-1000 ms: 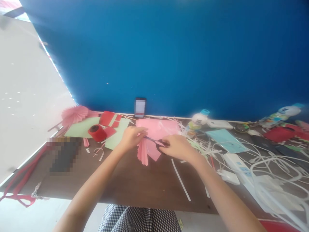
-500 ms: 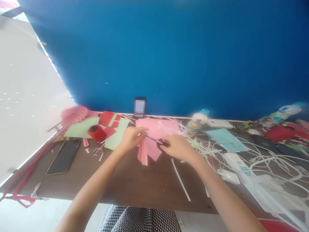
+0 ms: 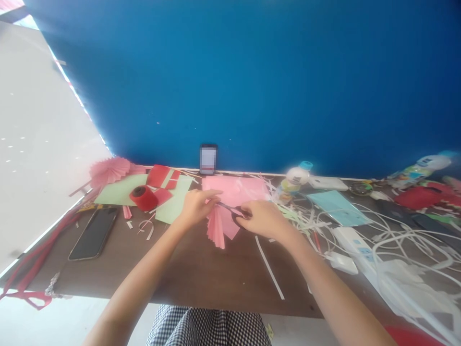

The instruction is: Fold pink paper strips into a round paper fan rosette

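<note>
My left hand [image 3: 198,206] pinches the top of a pleated strip of pink paper [image 3: 215,230], whose folds hang down and fan out a little. In my right hand [image 3: 264,218] is a pair of dark-handled scissors [image 3: 234,211], the blades pointing left toward the pinched end of the pleats. The blade tips come close to my left fingers; whether they touch the paper is too small to tell. Under both hands lie flat pink paper sheets [image 3: 248,190] on the brown table.
A red thread spool [image 3: 143,198] stands on pale green paper [image 3: 169,211] at left, near a phone [image 3: 92,234] and a pink paper fan [image 3: 110,170]. An upright phone [image 3: 208,159] leans on the blue wall. At right are a bottle [image 3: 293,182], paper strips and white cables [image 3: 389,247].
The scissors' handles have spread apart a little in my right hand. The pleated pink paper's lower end has fanned slightly to the right.
</note>
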A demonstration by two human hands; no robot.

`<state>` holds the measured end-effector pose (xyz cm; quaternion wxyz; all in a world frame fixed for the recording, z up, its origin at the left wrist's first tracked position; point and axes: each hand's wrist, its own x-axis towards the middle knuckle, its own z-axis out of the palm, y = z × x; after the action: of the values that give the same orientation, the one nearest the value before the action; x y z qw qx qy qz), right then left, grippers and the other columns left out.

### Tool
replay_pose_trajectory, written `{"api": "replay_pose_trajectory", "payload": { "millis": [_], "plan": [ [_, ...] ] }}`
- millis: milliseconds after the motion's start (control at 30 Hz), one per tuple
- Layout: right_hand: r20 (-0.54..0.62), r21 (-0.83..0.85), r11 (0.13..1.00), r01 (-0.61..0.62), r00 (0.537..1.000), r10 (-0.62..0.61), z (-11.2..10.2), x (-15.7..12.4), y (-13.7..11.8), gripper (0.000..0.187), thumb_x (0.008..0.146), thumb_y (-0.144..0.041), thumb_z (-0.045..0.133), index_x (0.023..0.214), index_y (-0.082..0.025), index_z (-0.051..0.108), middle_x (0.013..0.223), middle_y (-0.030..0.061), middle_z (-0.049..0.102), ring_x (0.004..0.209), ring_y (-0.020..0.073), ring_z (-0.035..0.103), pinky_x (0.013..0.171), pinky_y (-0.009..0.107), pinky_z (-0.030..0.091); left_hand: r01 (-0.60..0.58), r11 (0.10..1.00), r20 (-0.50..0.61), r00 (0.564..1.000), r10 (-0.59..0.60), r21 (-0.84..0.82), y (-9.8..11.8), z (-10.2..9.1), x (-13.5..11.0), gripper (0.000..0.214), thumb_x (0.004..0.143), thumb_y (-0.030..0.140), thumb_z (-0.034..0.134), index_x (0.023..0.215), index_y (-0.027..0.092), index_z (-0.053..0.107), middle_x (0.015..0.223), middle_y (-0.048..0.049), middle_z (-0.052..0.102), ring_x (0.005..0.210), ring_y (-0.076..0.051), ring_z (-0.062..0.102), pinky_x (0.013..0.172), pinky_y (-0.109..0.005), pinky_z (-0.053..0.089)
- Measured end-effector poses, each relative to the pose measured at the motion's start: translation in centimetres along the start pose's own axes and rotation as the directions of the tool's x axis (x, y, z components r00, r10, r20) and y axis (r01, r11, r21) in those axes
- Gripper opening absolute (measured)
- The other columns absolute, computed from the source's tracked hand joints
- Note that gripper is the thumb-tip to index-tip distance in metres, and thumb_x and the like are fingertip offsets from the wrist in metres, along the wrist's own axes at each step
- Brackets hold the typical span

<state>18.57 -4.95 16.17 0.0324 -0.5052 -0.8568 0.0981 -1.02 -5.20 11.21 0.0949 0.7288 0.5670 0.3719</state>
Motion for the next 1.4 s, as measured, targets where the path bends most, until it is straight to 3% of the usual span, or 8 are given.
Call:
{"api": "replay_pose_trajectory", "payload": {
  "millis": [800,933,1033,1100,1167,1267,1400],
  "plan": [
    [-0.004,-0.047,0.999,-0.002,1.000,0.002,-0.1,0.1,-0.2,0.023,0.071,-0.036,0.048,0.056,-0.019,0.053,0.052,0.0010,0.055,0.049,0.0138,0.046,0.048,0.025,0.024,0.043,0.998,-0.040,0.998,-0.045,-0.043,-0.1,0.2,-0.1,0.023,0.078,0.029,0.053,0.097,0.029,0.064,0.086,0.0017,0.070,0.069,-0.014,0.061,0.071,-0.026,0.046],
    [-0.030,-0.014,0.998,-0.067,0.997,0.067,-0.3,-0.2,0.3,0.026,0.073,-0.042,0.046,0.062,-0.020,0.056,0.058,0.0017,0.059,0.051,0.0145,0.049,0.048,0.024,0.026,0.107,0.992,-0.140,0.983,-0.116,-0.069,-1.4,-1.0,0.0,0.024,0.080,0.028,0.047,0.097,0.025,0.065,0.097,-0.0008,0.067,0.079,-0.017,0.062,0.071,-0.027,0.048],
    [-0.073,-0.008,0.982,-0.187,0.980,0.186,0.2,-0.5,1.8,0.030,0.076,-0.045,0.042,0.066,-0.021,0.056,0.062,0.0024,0.060,0.052,0.0152,0.051,0.047,0.024,0.027,0.201,0.972,-0.113,0.976,-0.187,0.125,-3.4,-2.9,-0.7,0.032,0.079,0.014,0.040,0.095,0.024,0.066,0.115,-0.0043,0.058,0.095,-0.022,0.058,0.081,-0.034,0.046],
    [-0.084,-0.041,0.960,-0.277,0.958,0.273,1.1,-0.6,3.2,0.029,0.076,-0.043,0.042,0.065,-0.020,0.057,0.063,0.0038,0.061,0.053,0.0167,0.052,0.046,0.024,0.028,0.285,0.908,-0.081,0.959,-0.273,0.308,-4.7,-4.2,-1.6,0.039,0.072,0.008,0.042,0.101,0.023,0.063,0.135,-0.0075,0.038,0.106,-0.031,0.051,0.084,-0.043,0.043],
    [-0.063,-0.071,0.943,-0.326,0.945,0.322,2.5,-0.6,4.7,0.029,0.077,-0.041,0.043,0.065,-0.020,0.058,0.063,0.0053,0.061,0.055,0.0181,0.054,0.046,0.025,0.028,0.374,0.827,-0.091,0.924,-0.372,0.420,-5.9,-5.0,-2.8,0.052,0.068,0.007,0.045,0.116,0.025,0.052,0.139,-0.0116,0.029,0.118,-0.038,0.037,0.086,-0.051,0.037],
    [-0.028,-0.110,0.911,-0.398,0.917,0.397,4.6,-0.3,6.6,0.023,0.074,-0.036,0.048,0.068,-0.017,0.061,0.066,0.0081,0.061,0.058,0.0195,0.057,0.047,0.025,0.030,0.411,0.810,0.064,0.876,-0.478,0.418,-7.2,-5.2,-4.1,0.043,0.076,0.020,0.040,0.119,0.022,0.048,0.122,-0.0152,0.049,0.108,-0.033,0.048,0.079,-0.044,0.042],
    [0.072,-0.063,0.929,-0.366,0.926,0.370,6.5,0.4,8.1,0.017,0.073,-0.029,0.053,0.074,-0.015,0.062,0.071,0.0088,0.063,0.065,0.0193,0.059,0.050,0.024,0.033,0.508,0.757,0.123,0.792,-0.599,0.412,-7.7,-3.9,-4.8,0.036,0.079,0.044,0.035,0.087,0.017,0.059,0.086,-0.0111,0.064,0.078,-0.025,0.059,0.062,-0.032,0.042]
  ]
}}
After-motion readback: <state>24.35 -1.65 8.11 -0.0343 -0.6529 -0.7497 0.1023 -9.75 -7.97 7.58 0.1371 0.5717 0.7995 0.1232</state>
